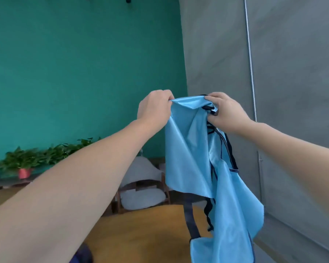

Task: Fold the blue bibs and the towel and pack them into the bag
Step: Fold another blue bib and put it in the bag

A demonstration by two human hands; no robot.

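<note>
Holding blue bib point(188, 149) up in the air above the table point(141, 234). My left hand point(154, 108) pinches one top corner, my right hand point(226, 112) grips the other by the dark strap.

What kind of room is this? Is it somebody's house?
Probably a lounge or a cafe-like room, though it might be a home. There is a wooden chair with cushions against a green wall, potted plants and a wooden table.
</note>
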